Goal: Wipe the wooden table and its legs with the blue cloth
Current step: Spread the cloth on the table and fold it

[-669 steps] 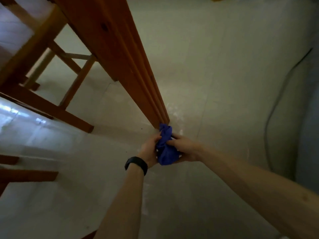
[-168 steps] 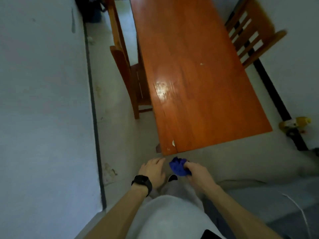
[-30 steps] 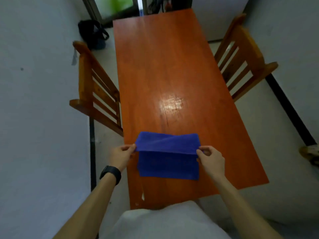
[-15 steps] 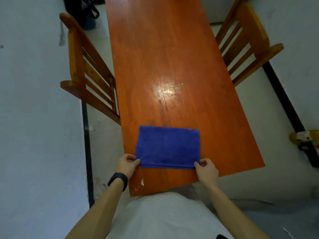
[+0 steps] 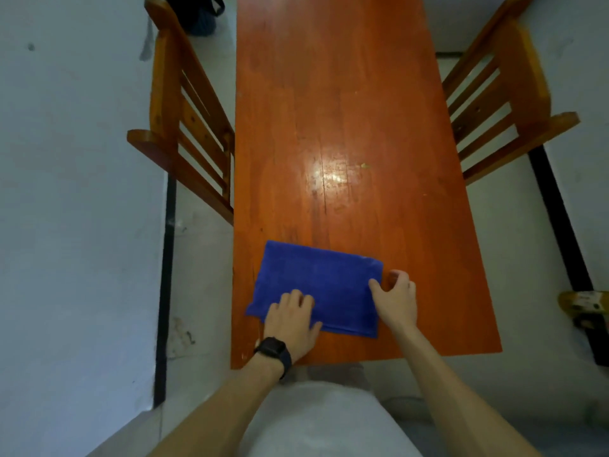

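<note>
The wooden table (image 5: pixel 346 110) runs away from me, its near end just under my arms. A folded blue cloth (image 5: pixel 323 278) lies flat on the tabletop near that end, toward the left edge. My left hand (image 5: pixel 290 319), with a black watch on the wrist, rests palm down on the cloth's near left part. My right hand (image 5: pixel 395 300) sits at the cloth's right edge, thumb on the cloth and fingers loosely curled on the wood beside it. The table legs are hidden under the top.
A wooden chair (image 5: pixel 184 127) stands against the table's left side and another chair (image 5: pixel 504 103) against its right. A dark bag (image 5: pixel 197 11) lies on the floor at the far left. A yellow object (image 5: pixel 583 305) lies by the black skirting on the right.
Both hands have let go of the cloth's near corners. My left hand now lies flat on the cloth and my right hand has slid up along its right edge.
</note>
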A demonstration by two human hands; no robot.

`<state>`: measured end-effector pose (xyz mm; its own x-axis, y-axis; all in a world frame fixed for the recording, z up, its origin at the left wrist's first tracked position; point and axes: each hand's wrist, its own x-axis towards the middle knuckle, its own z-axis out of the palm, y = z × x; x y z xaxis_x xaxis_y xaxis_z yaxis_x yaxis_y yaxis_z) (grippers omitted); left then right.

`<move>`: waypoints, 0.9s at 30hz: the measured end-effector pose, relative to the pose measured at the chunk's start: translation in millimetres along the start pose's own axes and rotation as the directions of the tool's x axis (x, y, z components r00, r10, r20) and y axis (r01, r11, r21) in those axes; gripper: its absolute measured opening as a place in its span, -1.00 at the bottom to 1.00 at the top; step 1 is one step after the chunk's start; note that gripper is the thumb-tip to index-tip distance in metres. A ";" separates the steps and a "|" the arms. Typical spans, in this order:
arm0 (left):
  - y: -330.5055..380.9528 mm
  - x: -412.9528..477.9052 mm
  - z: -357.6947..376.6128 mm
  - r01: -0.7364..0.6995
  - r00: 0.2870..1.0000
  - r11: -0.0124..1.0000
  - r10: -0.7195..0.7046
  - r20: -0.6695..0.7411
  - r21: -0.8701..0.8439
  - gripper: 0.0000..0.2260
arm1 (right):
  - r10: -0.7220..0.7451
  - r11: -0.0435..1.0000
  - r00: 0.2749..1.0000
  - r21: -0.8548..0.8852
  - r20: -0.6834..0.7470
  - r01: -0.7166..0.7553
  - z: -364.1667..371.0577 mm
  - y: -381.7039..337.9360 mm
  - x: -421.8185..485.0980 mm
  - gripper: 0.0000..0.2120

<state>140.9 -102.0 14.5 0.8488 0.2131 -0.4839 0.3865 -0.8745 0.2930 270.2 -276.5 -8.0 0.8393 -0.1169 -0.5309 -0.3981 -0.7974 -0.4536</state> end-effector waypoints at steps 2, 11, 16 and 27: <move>39.5 10.5 11.4 -0.064 0.994 0.998 0.064 0.084 -0.002 -0.63 | -0.070 0.996 0.995 -0.056 0.070 0.074 -5.9 -11.2 22.7 -0.42; 102.7 32.9 37.6 -0.093 0.977 0.982 0.058 0.206 0.163 -0.63 | -0.242 0.892 0.932 -0.316 0.271 0.324 -13.5 -22.5 65.9 -0.79; 104.0 36.1 29.4 -0.236 0.948 0.944 0.172 0.266 0.231 -0.79 | -0.220 0.888 0.935 -0.340 0.278 0.310 -19.3 -28.6 66.1 -0.81; 10.9 -15.1 0.7 0.335 0.880 0.483 -0.466 0.086 -0.809 -0.82 | -0.215 0.962 0.914 -0.085 0.344 0.258 22.7 -133.9 19.3 -0.74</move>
<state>132.0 -115.1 24.3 0.5360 0.5580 -0.6336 0.7630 0.0011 0.6464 331.4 -158.6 26.3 0.7255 0.2680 -0.6339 -0.1351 -0.8477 -0.5130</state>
